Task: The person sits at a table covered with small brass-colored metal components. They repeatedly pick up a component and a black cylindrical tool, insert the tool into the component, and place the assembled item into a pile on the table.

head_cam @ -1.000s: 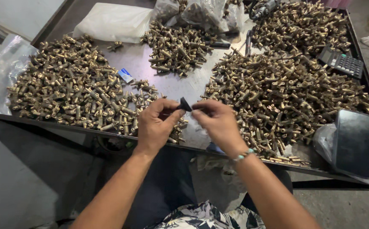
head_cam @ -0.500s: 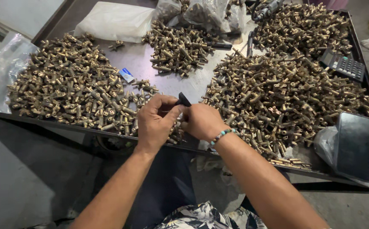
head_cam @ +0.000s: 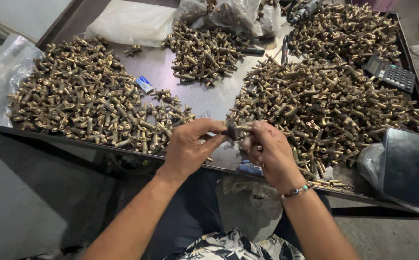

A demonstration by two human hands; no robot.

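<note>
Since a moment ago the hands have drawn together again at the tray's (head_cam: pixel 122 156) near edge, so the fitting work goes on; the left hand (head_cam: pixel 187 149) pinches a small dark part (head_cam: pixel 231 131) against a brass fitting (head_cam: pixel 244 128) pinched by the right hand (head_cam: pixel 269 151). A white bag (head_cam: pixel 122 21) lies at eleven o'clock, clear bags (head_cam: pixel 233 14) at twelve, a blue-and-white packet (head_cam: pixel 145 84) at ten.

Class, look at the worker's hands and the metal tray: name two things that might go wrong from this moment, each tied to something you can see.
1. Both hands, left hand and right hand, pinch a small brass fitting over the table's near edge; a slip might send it to the floor.
2. The dark phone lies at the tray's right corner, partly on a plastic bag, so a nudge might slide it off.
</note>
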